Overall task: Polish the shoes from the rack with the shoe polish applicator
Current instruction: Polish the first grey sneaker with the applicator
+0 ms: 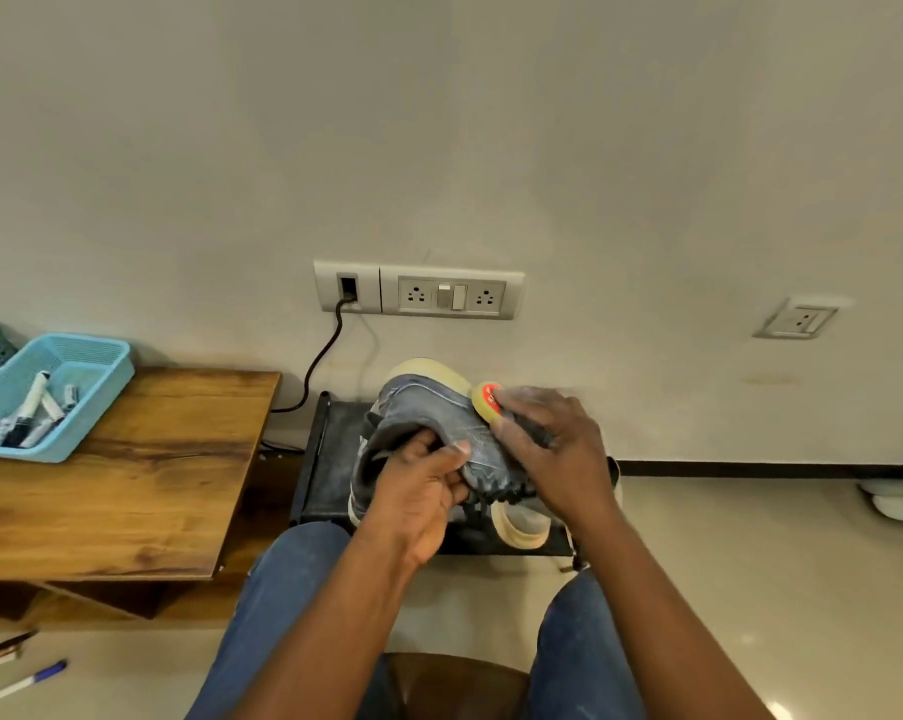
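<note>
Polishing a grey sneaker held over the low black shoe rack

The low black metal shoe rack (329, 459) stands just beyond and below both hands, against the wall, with a second grey sneaker with a cream sole (524, 519) resting on it under the right hand. The grey fabric sneaker with a pale cream sole (428, 407) is lifted between the hands: the left hand (428, 491) has its fingers curled into the shoe's opening, gripping it, while the right hand (548, 449) is closed around the round shoe polish applicator with a yellow and red cap (485, 400), pressed to the sneaker's far side. To do this well, I judge the left hand should brace firmly and turn the shoe gradually, while the right hand works in short, even, overlapping strokes.
</note>
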